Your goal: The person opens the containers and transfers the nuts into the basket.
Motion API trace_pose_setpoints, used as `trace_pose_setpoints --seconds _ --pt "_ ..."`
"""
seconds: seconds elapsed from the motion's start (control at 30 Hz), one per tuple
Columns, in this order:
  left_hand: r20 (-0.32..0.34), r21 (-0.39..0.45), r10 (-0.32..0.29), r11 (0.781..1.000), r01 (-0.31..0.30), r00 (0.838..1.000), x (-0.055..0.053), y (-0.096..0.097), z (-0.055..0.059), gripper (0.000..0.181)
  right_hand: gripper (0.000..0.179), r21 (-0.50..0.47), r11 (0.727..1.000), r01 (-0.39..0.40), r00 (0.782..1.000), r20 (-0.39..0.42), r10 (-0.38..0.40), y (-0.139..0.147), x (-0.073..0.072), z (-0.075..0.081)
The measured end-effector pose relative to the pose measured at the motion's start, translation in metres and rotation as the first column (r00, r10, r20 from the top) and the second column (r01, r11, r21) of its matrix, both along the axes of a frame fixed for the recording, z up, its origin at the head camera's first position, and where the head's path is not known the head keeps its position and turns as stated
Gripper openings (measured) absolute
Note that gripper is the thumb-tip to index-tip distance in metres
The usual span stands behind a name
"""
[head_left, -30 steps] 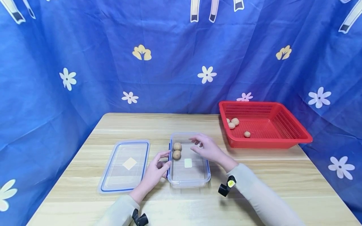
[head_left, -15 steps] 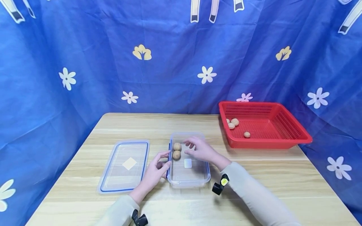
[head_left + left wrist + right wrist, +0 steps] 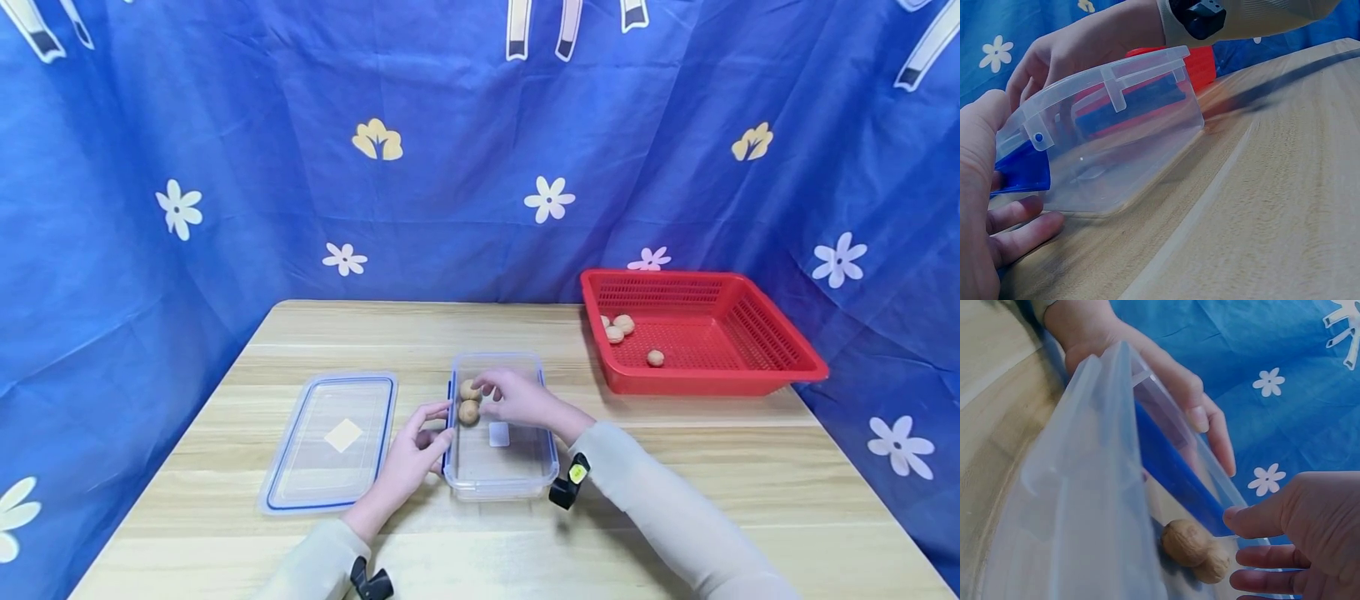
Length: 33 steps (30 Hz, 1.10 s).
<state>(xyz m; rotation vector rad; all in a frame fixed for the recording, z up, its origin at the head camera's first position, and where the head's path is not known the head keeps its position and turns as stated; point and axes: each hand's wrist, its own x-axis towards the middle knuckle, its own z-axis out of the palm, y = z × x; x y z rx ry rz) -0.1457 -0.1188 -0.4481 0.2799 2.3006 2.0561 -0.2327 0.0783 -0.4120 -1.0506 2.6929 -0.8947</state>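
Note:
A clear plastic box [image 3: 501,485] with blue side clips stands on the table, two walnuts lying together along its left wall. In the head view the near walnut [image 3: 468,412] shows whole, while right fingertips partly cover the far walnut [image 3: 467,390]. My right hand [image 3: 525,400] reaches in over the box, fingers loosely bent; in the right wrist view the thumb and fingers are spread beside the walnuts [image 3: 1186,542]. My left hand [image 3: 408,458] rests against the box's left side, thumb at the rim and other fingers low beside the blue clip [image 3: 1025,169].
The box's lid [image 3: 330,467], clear with a blue seal, lies flat to the left. A red perforated basket [image 3: 712,379] stands at the back right, with several walnuts [image 3: 623,323] inside. A blue patterned cloth [image 3: 465,208] hangs behind the table.
My right hand has moved left across the box to the walnuts, and its fingertips now overlap the far one. My left hand and the box have stayed in place.

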Motion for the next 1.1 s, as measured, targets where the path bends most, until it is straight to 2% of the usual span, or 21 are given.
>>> trace_pose_setpoints --seconds 0.33,0.7,1.1 --pt "-0.001 0.015 -0.012 1.000 0.012 1.000 0.000 0.000 0.000 0.043 0.037 0.121 0.992 0.019 0.999 0.049 -0.025 -0.008 -0.006 -0.007" --pt "0.003 0.006 -0.005 1.000 0.005 1.000 -0.001 0.000 -0.001 0.042 0.039 0.163 0.986 -0.034 0.999 -0.011 0.036 -0.014 -0.004 -0.017" --pt "0.005 0.016 -0.004 1.000 0.004 1.000 -0.001 0.000 -0.001 0.042 0.036 0.209 0.978 -0.003 0.999 -0.043 0.012 -0.019 -0.001 -0.023"
